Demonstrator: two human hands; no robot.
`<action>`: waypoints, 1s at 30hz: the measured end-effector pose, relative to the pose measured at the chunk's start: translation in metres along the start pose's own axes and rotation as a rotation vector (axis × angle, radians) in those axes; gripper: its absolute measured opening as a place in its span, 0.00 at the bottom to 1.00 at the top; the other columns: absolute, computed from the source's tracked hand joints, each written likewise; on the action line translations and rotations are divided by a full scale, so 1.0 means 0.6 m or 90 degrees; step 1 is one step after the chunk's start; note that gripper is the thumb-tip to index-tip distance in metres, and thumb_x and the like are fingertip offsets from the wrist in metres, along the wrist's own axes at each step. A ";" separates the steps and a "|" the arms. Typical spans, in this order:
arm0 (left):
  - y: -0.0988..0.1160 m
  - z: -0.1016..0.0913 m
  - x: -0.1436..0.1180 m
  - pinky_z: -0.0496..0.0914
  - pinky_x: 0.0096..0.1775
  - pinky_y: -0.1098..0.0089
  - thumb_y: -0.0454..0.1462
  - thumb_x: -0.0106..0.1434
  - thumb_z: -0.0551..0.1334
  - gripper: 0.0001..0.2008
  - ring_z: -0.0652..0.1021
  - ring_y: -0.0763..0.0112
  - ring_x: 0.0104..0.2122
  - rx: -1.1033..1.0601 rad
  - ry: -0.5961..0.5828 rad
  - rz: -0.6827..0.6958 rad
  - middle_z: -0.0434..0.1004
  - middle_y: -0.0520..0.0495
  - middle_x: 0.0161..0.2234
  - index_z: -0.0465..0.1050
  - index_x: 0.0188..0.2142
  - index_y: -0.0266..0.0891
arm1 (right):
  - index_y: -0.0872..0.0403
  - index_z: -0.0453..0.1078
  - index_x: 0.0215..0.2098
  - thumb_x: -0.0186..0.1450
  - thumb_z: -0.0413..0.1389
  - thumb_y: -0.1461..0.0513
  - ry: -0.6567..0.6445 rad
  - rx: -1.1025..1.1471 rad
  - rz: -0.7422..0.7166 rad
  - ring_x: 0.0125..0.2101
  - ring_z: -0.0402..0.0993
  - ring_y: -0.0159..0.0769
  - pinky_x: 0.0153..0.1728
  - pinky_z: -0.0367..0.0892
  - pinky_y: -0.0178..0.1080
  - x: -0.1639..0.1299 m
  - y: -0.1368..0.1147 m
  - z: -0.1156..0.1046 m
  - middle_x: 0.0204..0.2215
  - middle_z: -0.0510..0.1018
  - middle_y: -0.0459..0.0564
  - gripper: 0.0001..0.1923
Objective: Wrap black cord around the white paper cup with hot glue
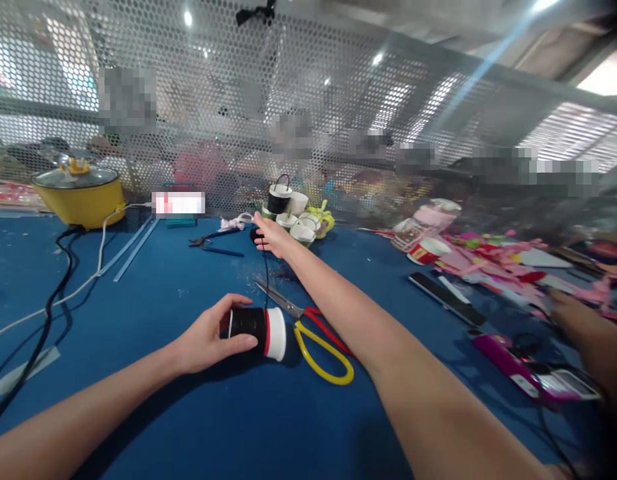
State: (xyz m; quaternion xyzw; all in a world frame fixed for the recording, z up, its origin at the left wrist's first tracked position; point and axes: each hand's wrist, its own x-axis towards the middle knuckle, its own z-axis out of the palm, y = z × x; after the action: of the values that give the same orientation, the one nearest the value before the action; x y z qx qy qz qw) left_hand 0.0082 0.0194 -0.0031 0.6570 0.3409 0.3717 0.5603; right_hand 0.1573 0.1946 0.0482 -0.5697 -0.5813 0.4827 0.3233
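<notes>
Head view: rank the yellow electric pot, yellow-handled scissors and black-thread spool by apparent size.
1. Yellow-handled scissors and yellow electric pot: look alike; the pot sits farther off, so unsure.
2. Black-thread spool, held by left hand.

Blurred hand [583,333] at right edge

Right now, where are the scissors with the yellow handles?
In the head view the scissors lie flat on the blue table near the middle, just right of the black thread spool held by the left hand, beside the right forearm.
</notes>
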 end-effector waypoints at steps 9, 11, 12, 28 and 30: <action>0.003 0.000 -0.001 0.68 0.35 0.67 0.42 0.55 0.63 0.25 0.71 0.70 0.33 0.029 0.007 0.005 0.64 0.48 0.38 0.55 0.49 0.41 | 0.56 0.65 0.45 0.63 0.44 0.46 -0.022 -0.075 -0.079 0.38 0.71 0.36 0.37 0.66 0.36 -0.060 0.011 -0.004 0.47 0.69 0.58 0.25; 0.004 0.000 -0.002 0.69 0.35 0.67 0.42 0.55 0.62 0.26 0.72 0.69 0.33 0.037 0.019 0.013 0.64 0.47 0.38 0.54 0.50 0.41 | 0.58 0.68 0.39 0.62 0.45 0.47 -0.032 -0.091 -0.088 0.35 0.71 0.35 0.36 0.66 0.36 -0.091 0.010 -0.008 0.41 0.73 0.57 0.23; 0.005 0.000 -0.003 0.69 0.35 0.67 0.41 0.55 0.62 0.26 0.72 0.69 0.34 0.042 0.025 0.023 0.64 0.47 0.39 0.54 0.50 0.41 | 0.58 0.69 0.35 0.62 0.45 0.47 -0.042 -0.106 -0.091 0.33 0.71 0.34 0.36 0.66 0.36 -0.109 0.009 -0.011 0.37 0.74 0.57 0.24; -0.007 0.000 -0.009 0.67 0.46 0.57 0.41 0.56 0.63 0.26 0.70 0.59 0.46 0.268 0.026 0.215 0.66 0.41 0.45 0.55 0.51 0.40 | 0.56 0.67 0.23 0.59 0.54 0.54 -0.251 -0.163 -0.124 0.20 0.58 0.26 0.25 0.55 0.33 -0.218 0.007 0.001 0.18 0.66 0.41 0.14; -0.008 0.000 -0.010 0.67 0.46 0.57 0.41 0.56 0.63 0.27 0.70 0.59 0.46 0.286 0.026 0.220 0.66 0.40 0.45 0.54 0.51 0.40 | 0.56 0.66 0.21 0.57 0.56 0.59 -0.243 -0.139 -0.148 0.22 0.60 0.26 0.28 0.57 0.33 -0.215 0.003 0.004 0.19 0.67 0.41 0.11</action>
State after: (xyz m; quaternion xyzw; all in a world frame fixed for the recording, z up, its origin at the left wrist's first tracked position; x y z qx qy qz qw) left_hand 0.0052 0.0145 -0.0084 0.8054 0.3089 0.3899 0.3222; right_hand 0.1742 0.0682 0.0682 -0.4291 -0.7421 0.4756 0.1972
